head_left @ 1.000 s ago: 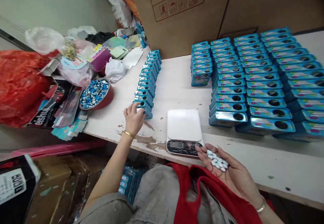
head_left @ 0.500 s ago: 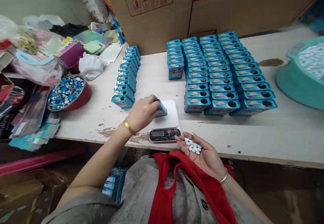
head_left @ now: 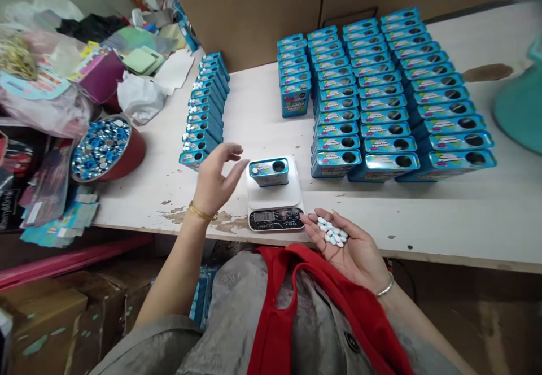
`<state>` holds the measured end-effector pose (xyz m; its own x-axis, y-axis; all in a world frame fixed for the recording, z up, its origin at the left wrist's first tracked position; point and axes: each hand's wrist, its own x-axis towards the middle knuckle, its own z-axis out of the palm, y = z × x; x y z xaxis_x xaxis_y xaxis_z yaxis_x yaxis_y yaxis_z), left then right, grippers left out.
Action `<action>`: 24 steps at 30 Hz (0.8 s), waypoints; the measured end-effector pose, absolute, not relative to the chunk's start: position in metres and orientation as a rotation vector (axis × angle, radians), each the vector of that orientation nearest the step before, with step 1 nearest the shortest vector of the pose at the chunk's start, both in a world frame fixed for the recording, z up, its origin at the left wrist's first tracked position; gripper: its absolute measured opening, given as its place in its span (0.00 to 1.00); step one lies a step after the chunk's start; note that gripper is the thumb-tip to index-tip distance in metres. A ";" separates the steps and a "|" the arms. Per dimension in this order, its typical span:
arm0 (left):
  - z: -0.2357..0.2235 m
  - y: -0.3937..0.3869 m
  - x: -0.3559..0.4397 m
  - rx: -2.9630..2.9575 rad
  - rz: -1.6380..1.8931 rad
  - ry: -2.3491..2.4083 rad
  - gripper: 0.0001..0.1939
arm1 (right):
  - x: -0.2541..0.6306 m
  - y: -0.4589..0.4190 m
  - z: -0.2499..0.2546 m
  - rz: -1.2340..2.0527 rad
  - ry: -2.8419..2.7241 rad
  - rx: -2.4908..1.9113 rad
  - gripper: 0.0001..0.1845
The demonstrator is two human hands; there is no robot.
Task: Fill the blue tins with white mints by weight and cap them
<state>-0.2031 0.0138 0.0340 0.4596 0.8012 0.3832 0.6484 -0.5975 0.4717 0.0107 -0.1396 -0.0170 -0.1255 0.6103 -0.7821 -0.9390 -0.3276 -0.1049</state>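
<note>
A blue tin (head_left: 268, 172) with a round hole in its top stands upright on the white platform of the digital scale (head_left: 275, 199). One small white piece rests on the tin's lid, away from the hole. Just left of it, my left hand (head_left: 217, 178) is in the air with fingers apart, holding nothing and not touching the tin. My right hand (head_left: 354, 256) is palm up and cupped at the table's front edge, right of the scale. In that palm lie several white oval candies (head_left: 332, 231). Digits show on the scale's display, too small to read surely.
Rows of blue tins (head_left: 385, 112) with open holes stand at the right. A single row of tins (head_left: 202, 118), several with white candies on top, is at the left. Beyond it sits a red bowl (head_left: 134, 152) of blue-silver caps. A teal basin (head_left: 519, 95) stands far right; a cardboard box (head_left: 262, 19) rises behind.
My left hand has let go of the blue tin on the scale and drawn back to the left. The display has changed from about zero. My right hand still holds the candies.
</note>
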 end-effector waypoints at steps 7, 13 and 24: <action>-0.004 -0.015 -0.239 2.181 1.020 1.477 0.12 | 0.009 -0.139 -0.020 1.671 0.523 -0.973 0.13; -0.013 -0.024 -0.243 2.236 1.048 1.470 0.11 | 0.006 -0.144 -0.017 1.631 0.539 -1.011 0.13; -0.004 -0.034 -0.220 2.608 1.007 1.305 0.19 | -0.002 -0.152 -0.015 1.638 0.531 -1.002 0.12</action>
<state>-0.2204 -0.0338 -0.0043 0.4297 0.7330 0.5274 0.6963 -0.6408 0.3234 -0.0023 -0.1515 -0.0146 -0.0524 0.5611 -0.8261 -0.9392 -0.3088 -0.1502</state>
